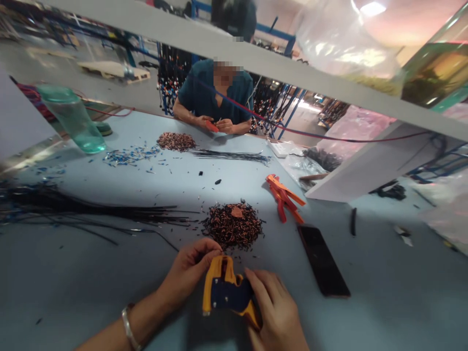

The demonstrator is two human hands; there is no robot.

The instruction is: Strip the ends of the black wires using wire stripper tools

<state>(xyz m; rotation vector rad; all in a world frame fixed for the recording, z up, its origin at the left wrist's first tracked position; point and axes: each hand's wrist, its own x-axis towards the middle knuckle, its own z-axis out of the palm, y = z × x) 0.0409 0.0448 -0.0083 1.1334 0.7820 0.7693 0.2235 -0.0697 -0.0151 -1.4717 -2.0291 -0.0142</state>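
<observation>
My right hand (pixel 276 304) is wrapped round the handles of a yellow and dark blue wire stripper (pixel 231 294), held above the table in front of me. At the stripper's jaw end, my left hand (pixel 192 268) is closed in a pinch. A thin black wire (pixel 166 240) runs from the bundle of black wires (pixel 109 209) up to my left hand; the part between the fingertips is hidden. Just beyond both hands lies a heap of short black and copper offcuts (pixel 234 224).
An orange-red hand tool (pixel 283 195) and a dark phone (pixel 323 261) lie to the right. Across the table (pixel 153 187), a co-worker (pixel 215 97) holds a red tool. Blue-tipped pieces (pixel 133 154) lie near a green bottle (pixel 75 117). A white shelf beam (pixel 278 70) crosses overhead.
</observation>
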